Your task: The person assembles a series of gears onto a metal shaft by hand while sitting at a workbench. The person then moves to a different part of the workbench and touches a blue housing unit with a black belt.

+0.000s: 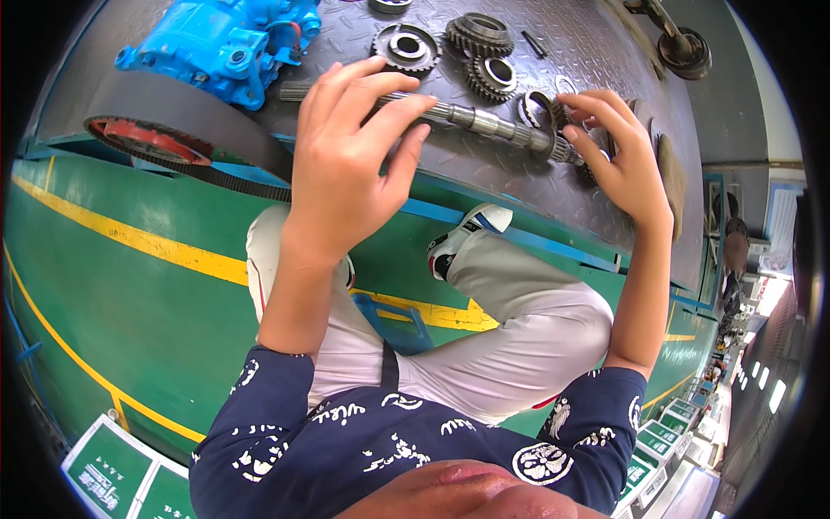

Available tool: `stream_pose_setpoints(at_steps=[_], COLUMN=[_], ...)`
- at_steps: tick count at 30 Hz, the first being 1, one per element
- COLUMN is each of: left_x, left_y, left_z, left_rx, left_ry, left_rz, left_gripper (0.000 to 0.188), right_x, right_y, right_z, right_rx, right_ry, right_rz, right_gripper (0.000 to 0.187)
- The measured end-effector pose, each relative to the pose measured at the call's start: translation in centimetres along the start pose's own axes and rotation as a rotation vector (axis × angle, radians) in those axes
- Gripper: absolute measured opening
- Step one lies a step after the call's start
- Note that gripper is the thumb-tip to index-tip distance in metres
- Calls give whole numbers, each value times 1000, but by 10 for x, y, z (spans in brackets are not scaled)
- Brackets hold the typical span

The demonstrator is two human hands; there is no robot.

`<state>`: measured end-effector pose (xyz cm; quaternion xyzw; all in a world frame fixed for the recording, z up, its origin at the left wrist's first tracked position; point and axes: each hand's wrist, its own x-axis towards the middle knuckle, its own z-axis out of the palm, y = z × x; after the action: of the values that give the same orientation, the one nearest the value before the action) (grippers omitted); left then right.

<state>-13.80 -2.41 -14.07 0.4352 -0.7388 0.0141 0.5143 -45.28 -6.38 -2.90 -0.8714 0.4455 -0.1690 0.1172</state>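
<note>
A long splined metal gear shaft [484, 123] lies across the near part of the dark metal tabletop. Over its left part hovers my left hand [350, 151], palm down, fingers bent and apart, thumb to the right; it hides a stretch of the shaft and grips nothing I can see. At the shaft's right, toothed end [562, 149] is my right hand [618, 151], its thumb and fingers spread. Those fingertips are beside a ring-shaped gear [538, 111]; whether they touch it is unclear. Beyond the shaft lie a flat toothed gear [406, 49], a large helical gear [480, 35] and a smaller gear [491, 80].
A blue machine housing [220, 48] stands at the far left, with a wide black belt [186, 121] in front of it. A small dark pin [534, 44] lies beyond the gears. A round metal part on a rod [685, 54] is at the far right. My legs are beneath the table's blue edge.
</note>
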Motion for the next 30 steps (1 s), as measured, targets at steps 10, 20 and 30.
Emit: stream_pose_setpoints(at_steps=[10, 20, 30], left_x=[32, 28, 55], left_y=[31, 49, 9], left_z=[23, 46, 4], left_rx=[57, 86, 292], left_ry=[-96, -154, -69], left_rz=[32, 27, 44], left_gripper=[25, 23, 30], right_x=[-33, -47, -55], right_y=[10, 17, 30], right_z=[3, 7, 16], right_rx=[117, 220, 192], right_ry=[49, 79, 132], right_rz=[76, 14, -69], right_gripper=[33, 35, 34])
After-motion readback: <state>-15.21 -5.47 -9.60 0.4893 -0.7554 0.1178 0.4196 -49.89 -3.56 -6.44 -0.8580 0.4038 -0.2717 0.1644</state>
